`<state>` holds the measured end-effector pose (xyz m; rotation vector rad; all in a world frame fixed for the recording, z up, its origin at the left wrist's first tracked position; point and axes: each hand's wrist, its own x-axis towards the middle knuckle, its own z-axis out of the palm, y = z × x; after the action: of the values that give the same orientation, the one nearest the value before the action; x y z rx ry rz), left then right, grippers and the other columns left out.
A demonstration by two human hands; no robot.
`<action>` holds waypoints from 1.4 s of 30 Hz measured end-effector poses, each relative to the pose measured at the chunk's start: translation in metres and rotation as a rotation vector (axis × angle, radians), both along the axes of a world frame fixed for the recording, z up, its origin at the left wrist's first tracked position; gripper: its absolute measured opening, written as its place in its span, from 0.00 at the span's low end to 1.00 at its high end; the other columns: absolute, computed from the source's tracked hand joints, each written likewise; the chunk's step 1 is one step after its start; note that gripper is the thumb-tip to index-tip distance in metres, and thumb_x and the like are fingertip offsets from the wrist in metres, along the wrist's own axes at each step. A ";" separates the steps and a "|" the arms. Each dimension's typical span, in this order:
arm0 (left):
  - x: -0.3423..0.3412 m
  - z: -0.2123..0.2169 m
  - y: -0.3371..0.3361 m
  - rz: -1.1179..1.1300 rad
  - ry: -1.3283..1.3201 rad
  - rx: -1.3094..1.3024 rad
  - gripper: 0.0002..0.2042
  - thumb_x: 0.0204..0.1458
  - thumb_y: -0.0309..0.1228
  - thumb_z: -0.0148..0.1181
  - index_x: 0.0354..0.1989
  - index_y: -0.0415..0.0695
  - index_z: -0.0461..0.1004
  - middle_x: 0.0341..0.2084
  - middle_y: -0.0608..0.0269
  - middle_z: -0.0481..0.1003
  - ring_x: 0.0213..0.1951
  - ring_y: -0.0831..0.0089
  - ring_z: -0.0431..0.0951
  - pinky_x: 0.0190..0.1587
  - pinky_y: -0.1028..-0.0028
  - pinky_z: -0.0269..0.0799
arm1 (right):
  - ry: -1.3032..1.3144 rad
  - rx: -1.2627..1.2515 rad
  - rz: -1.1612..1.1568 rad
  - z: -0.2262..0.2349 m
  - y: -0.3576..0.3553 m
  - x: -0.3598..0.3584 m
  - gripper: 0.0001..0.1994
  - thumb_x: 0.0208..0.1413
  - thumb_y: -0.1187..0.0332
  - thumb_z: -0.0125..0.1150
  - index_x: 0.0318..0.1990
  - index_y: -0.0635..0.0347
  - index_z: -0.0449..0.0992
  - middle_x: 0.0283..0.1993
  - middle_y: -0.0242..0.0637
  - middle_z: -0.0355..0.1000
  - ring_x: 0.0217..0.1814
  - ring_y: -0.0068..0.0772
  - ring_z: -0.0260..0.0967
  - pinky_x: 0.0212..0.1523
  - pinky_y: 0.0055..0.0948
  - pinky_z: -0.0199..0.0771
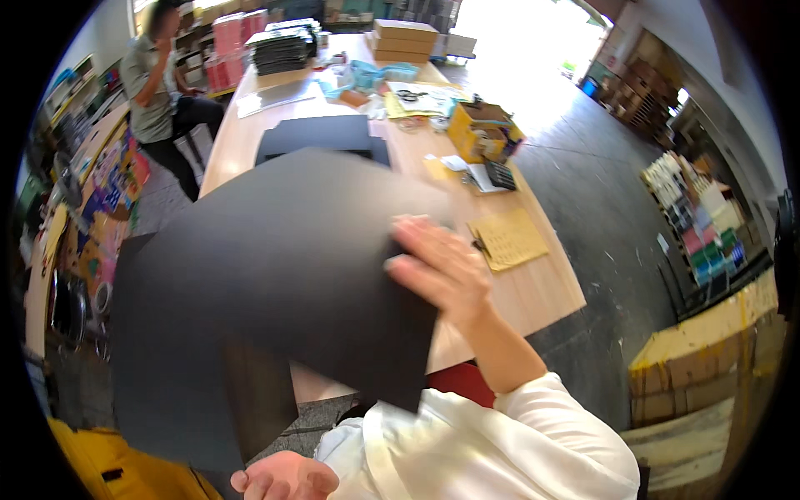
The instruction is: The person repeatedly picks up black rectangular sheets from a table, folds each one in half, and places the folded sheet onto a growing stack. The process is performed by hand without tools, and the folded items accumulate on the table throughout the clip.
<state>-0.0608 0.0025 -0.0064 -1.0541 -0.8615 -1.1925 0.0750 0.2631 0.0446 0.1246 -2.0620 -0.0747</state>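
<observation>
A large black cardboard sheet (275, 242) with flap-like parts fills the middle of the head view, tilted and blurred by motion. My right hand (446, 267) lies against its right part, fingers stretched out and not wrapped round it. Low in the picture, beside the sheet's lower corner, my left hand (287, 478) has its palm up and fingers loosely bent. Nothing shows in that palm; whether it touches the sheet is unclear. Behind the raised sheet, more black card (321, 133) lies on the wooden table (546, 283).
On the table are a clipboard with brown paper (510, 237), a calculator (500, 174), a yellow box (483, 132), blue cloth (371, 75), a dark stack (283, 52) and brown cartons (403, 42). A person (162, 92) sits at the far left. A taped carton (692, 358) stands right.
</observation>
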 end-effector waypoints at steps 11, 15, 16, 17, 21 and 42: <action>0.028 0.000 -0.004 -0.115 -0.210 -0.889 0.09 0.55 0.26 0.54 0.44 0.47 0.69 0.49 0.57 0.61 0.53 0.60 0.65 0.59 0.51 0.63 | -0.732 -0.771 -0.767 -0.288 0.022 0.288 0.32 0.43 0.87 0.51 0.58 0.48 0.75 0.65 0.41 0.66 0.71 0.40 0.58 0.72 0.49 0.51; 0.027 -0.002 -0.003 -0.094 -0.268 -0.793 0.08 0.48 0.28 0.59 0.37 0.51 0.73 0.43 0.61 0.64 0.47 0.62 0.68 0.54 0.55 0.66 | -1.048 -0.842 -0.766 -0.250 0.038 0.267 0.33 0.44 0.85 0.51 0.61 0.45 0.73 0.68 0.38 0.63 0.74 0.39 0.52 0.73 0.54 0.44; 0.027 -0.001 -0.005 -0.109 -0.252 -0.796 0.08 0.50 0.28 0.57 0.39 0.49 0.72 0.44 0.60 0.63 0.47 0.61 0.68 0.54 0.54 0.66 | -1.121 -0.848 -0.761 -0.243 0.046 0.263 0.33 0.44 0.85 0.51 0.60 0.45 0.73 0.68 0.38 0.63 0.74 0.39 0.52 0.73 0.55 0.43; 0.028 0.001 -0.010 -0.103 -0.240 -0.802 0.08 0.52 0.27 0.56 0.40 0.48 0.70 0.45 0.58 0.62 0.48 0.59 0.67 0.54 0.53 0.66 | -1.277 -0.690 -0.840 -0.229 0.050 0.246 0.30 0.44 0.83 0.53 0.57 0.49 0.75 0.65 0.38 0.67 0.71 0.41 0.57 0.72 0.54 0.48; 0.019 -0.002 -0.016 -0.156 -0.154 -0.405 0.03 0.53 0.30 0.56 0.35 0.49 0.70 0.37 0.62 0.64 0.38 0.63 0.68 0.42 0.62 0.68 | -0.609 -0.562 -0.499 -0.150 0.037 0.127 0.13 0.49 0.77 0.60 0.43 0.57 0.82 0.48 0.38 0.79 0.50 0.42 0.77 0.51 0.39 0.77; 0.003 -0.015 -0.093 0.239 -0.768 0.031 0.07 0.52 0.29 0.48 0.34 0.40 0.71 0.34 0.54 0.70 0.39 0.60 0.70 0.45 0.60 0.69 | -0.653 -0.027 1.153 0.026 -0.155 -0.179 0.17 0.49 0.58 0.68 0.44 0.55 0.82 0.54 0.40 0.75 0.59 0.39 0.71 0.60 0.38 0.71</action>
<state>-0.0575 -0.0906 -0.0218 -0.4242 -1.5041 -1.4098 -0.1037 0.1081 0.0706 1.4353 -2.2936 0.7873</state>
